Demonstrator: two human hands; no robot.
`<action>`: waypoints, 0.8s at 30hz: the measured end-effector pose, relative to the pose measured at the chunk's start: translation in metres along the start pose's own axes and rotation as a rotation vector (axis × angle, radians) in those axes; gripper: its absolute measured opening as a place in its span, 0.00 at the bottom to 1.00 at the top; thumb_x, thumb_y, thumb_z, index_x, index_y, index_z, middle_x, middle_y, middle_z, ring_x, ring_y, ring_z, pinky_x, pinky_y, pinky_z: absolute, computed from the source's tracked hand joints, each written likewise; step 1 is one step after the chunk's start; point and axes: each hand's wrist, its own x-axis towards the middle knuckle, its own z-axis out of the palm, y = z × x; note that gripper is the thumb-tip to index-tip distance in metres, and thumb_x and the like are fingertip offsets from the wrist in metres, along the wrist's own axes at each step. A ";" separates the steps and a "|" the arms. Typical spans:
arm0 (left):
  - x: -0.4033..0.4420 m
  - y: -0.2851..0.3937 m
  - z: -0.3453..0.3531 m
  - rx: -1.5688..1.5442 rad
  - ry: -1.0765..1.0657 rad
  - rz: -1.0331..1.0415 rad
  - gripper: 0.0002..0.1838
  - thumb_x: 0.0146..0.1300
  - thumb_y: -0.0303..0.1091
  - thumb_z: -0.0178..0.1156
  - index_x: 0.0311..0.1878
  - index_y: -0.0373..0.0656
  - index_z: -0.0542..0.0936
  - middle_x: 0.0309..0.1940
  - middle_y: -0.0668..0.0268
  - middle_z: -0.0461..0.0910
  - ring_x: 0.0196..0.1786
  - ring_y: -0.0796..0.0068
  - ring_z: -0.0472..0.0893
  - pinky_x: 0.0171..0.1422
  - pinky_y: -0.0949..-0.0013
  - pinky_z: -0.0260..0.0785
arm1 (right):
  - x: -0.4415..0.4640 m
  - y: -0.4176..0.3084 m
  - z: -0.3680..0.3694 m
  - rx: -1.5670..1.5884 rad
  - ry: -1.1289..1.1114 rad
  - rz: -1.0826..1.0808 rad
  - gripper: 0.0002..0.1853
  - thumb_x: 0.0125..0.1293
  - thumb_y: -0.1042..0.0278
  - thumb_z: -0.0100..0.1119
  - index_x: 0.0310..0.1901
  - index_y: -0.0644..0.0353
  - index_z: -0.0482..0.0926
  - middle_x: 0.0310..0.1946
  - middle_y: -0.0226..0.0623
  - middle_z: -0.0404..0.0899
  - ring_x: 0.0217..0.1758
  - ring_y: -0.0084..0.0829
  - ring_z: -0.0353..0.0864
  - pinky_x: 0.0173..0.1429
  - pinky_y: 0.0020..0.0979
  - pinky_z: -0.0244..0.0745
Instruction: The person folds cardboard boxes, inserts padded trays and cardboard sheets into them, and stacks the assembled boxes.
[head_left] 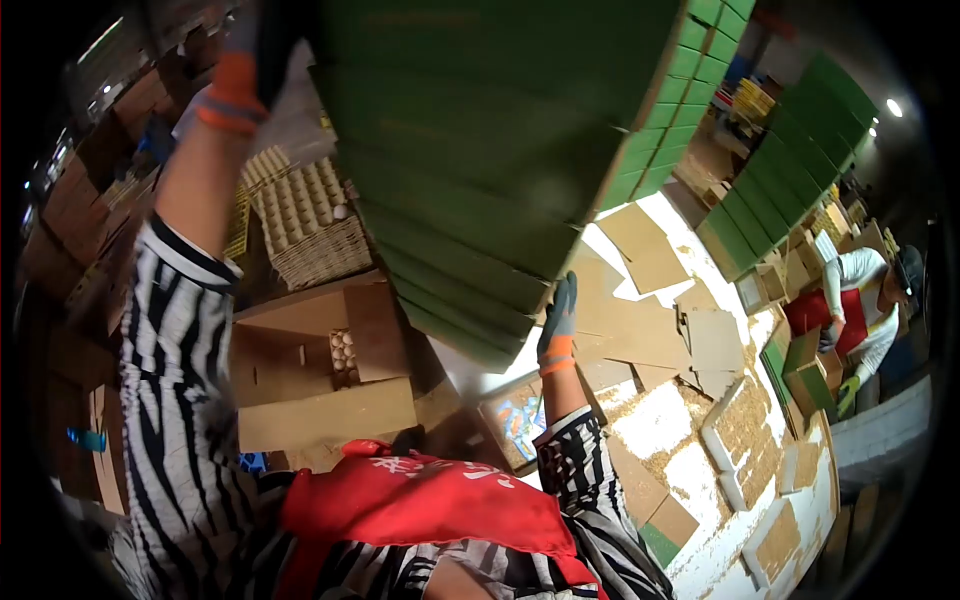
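Observation:
A tall stack of green cardboard boxes point(480, 170) fills the top middle of the head view, its layers showing as long seams. My right hand point(560, 318), in a grey glove with an orange cuff, lies along the lower right edge of the stack, fingers stretched out and pointing up. Raised at upper left is my left hand point(262, 70), in a dark glove with an orange cuff, close to the stack's left side. Its fingers are lost in shadow and beyond the frame edge, so I cannot tell whether it grips the stack.
An open brown carton point(325, 405) with several eggs point(343, 358) stands at left below piled egg trays point(305, 215). Flattened cardboard point(635, 325) and foam-like trays point(745, 435) cover the white table at right. Beyond it, a co-worker point(865, 310) handles boxes beside another green stack point(790, 165).

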 end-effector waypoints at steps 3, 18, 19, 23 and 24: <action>-0.029 -0.024 -0.008 0.010 -0.025 -0.036 0.26 0.75 0.44 0.43 0.69 0.38 0.63 0.63 0.62 0.69 0.61 0.72 0.71 0.62 0.71 0.65 | 0.019 0.108 -0.028 0.223 -0.047 0.096 0.32 0.73 0.42 0.42 0.70 0.54 0.60 0.68 0.36 0.63 0.71 0.38 0.61 0.71 0.42 0.61; -0.085 -0.024 0.037 0.024 -0.119 -0.041 0.27 0.66 0.36 0.54 0.68 0.43 0.65 0.61 0.50 0.71 0.59 0.56 0.75 0.63 0.62 0.66 | -0.100 0.073 0.002 -0.095 -0.182 -0.121 0.27 0.71 0.55 0.49 0.66 0.63 0.65 0.65 0.43 0.68 0.65 0.42 0.70 0.70 0.42 0.66; -0.085 -0.029 0.033 0.077 -0.129 -0.015 0.27 0.66 0.36 0.54 0.68 0.44 0.65 0.61 0.50 0.71 0.59 0.56 0.74 0.64 0.62 0.66 | -0.112 0.062 0.016 -0.416 -0.258 -0.292 0.27 0.71 0.55 0.48 0.66 0.63 0.65 0.65 0.42 0.68 0.65 0.42 0.70 0.70 0.42 0.66; -0.077 -0.042 0.013 0.719 -0.283 -0.008 0.22 0.73 0.40 0.46 0.68 0.49 0.68 0.62 0.57 0.71 0.65 0.65 0.70 0.70 0.66 0.58 | -0.120 0.086 0.035 0.527 0.079 0.316 0.31 0.71 0.45 0.45 0.65 0.60 0.67 0.64 0.40 0.70 0.65 0.42 0.69 0.68 0.45 0.66; -0.074 -0.053 0.017 0.813 -0.297 0.100 0.23 0.72 0.38 0.47 0.68 0.45 0.67 0.63 0.55 0.70 0.65 0.63 0.69 0.70 0.65 0.59 | -0.117 0.099 0.030 0.537 0.115 0.292 0.28 0.73 0.48 0.43 0.65 0.61 0.66 0.63 0.39 0.70 0.64 0.41 0.70 0.69 0.42 0.65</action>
